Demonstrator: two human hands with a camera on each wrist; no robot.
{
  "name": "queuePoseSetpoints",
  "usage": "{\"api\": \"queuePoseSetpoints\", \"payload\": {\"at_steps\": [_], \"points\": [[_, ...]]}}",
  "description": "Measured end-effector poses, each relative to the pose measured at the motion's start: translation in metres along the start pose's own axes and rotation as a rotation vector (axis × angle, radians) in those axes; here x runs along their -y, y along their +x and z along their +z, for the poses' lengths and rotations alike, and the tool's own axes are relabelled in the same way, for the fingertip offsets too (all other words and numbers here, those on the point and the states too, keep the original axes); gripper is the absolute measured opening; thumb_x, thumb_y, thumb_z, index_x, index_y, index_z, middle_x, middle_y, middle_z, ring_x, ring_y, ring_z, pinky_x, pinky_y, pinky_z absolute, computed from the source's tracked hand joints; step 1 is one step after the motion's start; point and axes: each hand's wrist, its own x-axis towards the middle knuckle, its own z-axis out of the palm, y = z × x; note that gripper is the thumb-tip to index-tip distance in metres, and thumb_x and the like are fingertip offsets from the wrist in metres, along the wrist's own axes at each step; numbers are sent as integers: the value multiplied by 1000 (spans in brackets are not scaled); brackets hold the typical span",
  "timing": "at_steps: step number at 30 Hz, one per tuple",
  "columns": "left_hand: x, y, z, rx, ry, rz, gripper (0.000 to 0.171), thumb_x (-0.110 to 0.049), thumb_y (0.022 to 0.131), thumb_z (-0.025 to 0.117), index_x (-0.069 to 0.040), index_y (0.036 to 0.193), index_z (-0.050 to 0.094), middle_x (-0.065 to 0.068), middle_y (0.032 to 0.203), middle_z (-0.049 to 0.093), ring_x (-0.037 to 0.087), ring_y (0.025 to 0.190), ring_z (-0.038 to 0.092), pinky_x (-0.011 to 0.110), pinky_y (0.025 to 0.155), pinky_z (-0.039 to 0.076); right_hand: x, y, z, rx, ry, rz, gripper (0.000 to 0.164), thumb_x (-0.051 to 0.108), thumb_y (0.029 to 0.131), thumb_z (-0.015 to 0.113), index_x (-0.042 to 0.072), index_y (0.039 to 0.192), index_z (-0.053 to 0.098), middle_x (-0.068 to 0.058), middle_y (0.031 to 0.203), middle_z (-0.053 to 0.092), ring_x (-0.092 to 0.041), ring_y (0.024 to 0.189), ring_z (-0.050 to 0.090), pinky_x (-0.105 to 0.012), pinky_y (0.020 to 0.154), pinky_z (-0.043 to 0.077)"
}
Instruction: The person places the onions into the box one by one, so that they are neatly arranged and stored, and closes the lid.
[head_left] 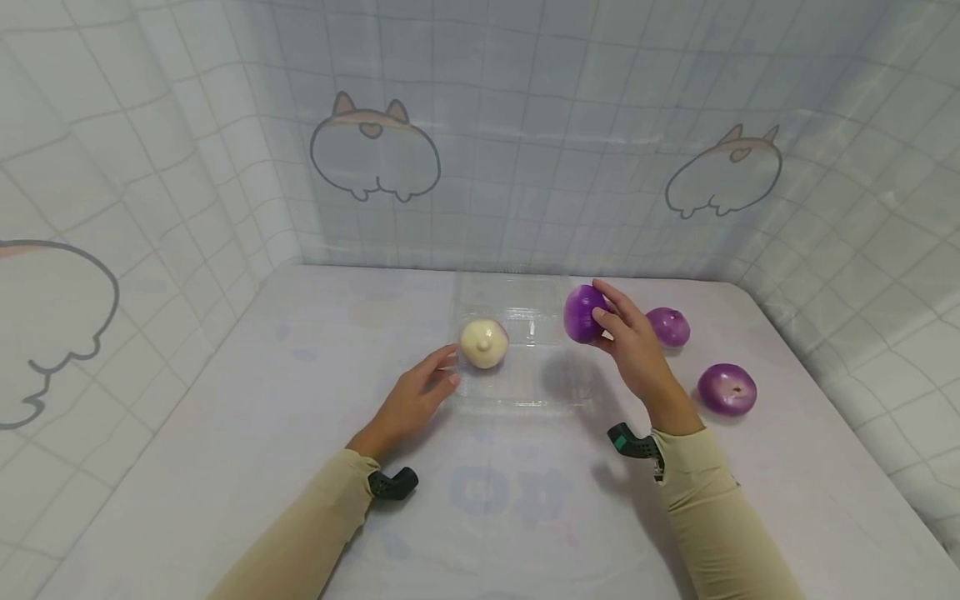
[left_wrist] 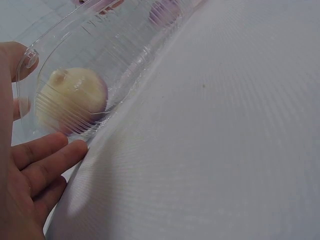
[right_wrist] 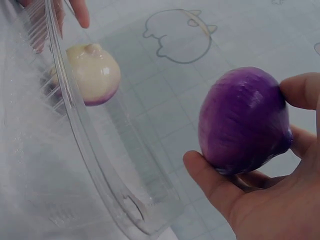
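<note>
A clear plastic box (head_left: 517,396) stands on the table with a pale onion (head_left: 483,343) inside at its left end. This onion is cream with a small nub, and purple shows on its side in the right wrist view. My left hand (head_left: 414,398) is at the box's left end, fingers spread and fairly straight beside its wall. Over the box's right side, my right hand (head_left: 632,346) holds a purple onion (right_wrist: 243,120) between thumb and fingers. That onion hangs above the table, apart from the pale one.
Two more purple onions lie on the table to the right: one (head_left: 668,327) behind my right hand, another (head_left: 727,390) nearer its wrist. A tiled-pattern curtain (head_left: 525,167) with cartoon animals surrounds the white-covered table (head_left: 495,533).
</note>
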Motion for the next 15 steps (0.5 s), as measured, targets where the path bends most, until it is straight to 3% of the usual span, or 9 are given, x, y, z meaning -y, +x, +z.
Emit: {"api": "queuePoseSetpoints", "payload": {"at_steps": [9,15], "points": [[0,0,0,-3,3,-4,54,-43,103,54,-29,154,40,4,145,53,20,128,53,50,100,48,0,0,8,18,7,10,55,19,103,58,12,155,40,-17,155,35,-37,137,42,-34,97,50],[-3,-1,-1,-4,-4,4,55,-40,103,55,-27,154,40,7,144,54,22,128,54,49,101,47,-1,-1,13,46,-49,77,61,24,101,63,9,155,38,-18,150,39,-36,134,46,-32,98,50]]}}
